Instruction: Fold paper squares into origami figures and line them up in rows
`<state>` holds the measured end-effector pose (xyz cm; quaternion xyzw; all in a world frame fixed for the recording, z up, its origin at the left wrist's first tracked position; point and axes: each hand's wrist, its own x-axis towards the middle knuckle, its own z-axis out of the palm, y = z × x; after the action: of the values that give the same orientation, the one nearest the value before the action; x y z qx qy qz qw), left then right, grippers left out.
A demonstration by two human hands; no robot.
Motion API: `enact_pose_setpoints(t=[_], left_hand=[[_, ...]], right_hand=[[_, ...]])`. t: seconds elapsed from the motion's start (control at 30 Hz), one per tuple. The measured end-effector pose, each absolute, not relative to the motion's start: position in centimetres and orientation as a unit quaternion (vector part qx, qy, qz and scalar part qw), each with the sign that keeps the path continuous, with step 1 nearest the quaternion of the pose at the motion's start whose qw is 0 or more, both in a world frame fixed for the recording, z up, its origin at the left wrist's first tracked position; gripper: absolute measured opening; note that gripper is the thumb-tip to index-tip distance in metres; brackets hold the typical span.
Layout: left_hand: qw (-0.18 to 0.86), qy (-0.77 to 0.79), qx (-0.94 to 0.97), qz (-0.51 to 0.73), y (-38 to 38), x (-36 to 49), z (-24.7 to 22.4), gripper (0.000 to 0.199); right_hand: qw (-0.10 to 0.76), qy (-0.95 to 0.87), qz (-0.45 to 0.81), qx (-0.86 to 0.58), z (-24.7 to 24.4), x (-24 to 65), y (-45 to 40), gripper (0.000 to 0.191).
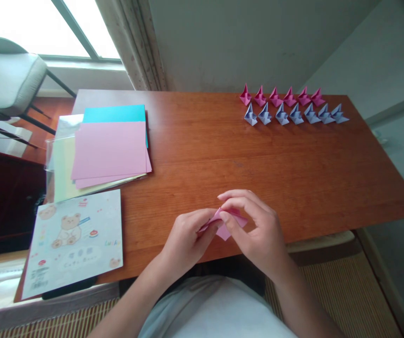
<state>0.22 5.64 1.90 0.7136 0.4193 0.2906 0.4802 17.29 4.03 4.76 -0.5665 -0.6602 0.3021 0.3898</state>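
Observation:
Near the table's front edge, a partly folded piece of pink origami paper (226,232) is held between both hands. My left hand (190,234) pinches its left side between thumb and fingers. From the right, my right hand (256,230) grips its upper edge, thumb below and fingertips curled over the top. Parts of the folded paper are hidden by the fingers. At the back right of the table stand a row of dark pink origami figures (275,97) and, in front of it, a row of pale lilac origami figures (282,114); each row has several pointed pieces.
A stack of pink paper sheets (110,150) lies at the left, over a blue sheet (115,114) and pale yellow sheets (63,164). Nearer me is a white bear-printed pad (96,253). A chair (8,84) stands beyond the wooden table (188,145), by the window.

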Motion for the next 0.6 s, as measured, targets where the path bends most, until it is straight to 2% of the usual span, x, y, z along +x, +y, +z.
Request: enact_pose_setpoints(t=[0.6], left_hand=[[0.511,0.418,0.695,0.285,5.56,-0.15,1.65,0.020]], right_hand=[[0.386,-0.635,0.368,-0.558,4.80,17.94,4.03,0.008]])
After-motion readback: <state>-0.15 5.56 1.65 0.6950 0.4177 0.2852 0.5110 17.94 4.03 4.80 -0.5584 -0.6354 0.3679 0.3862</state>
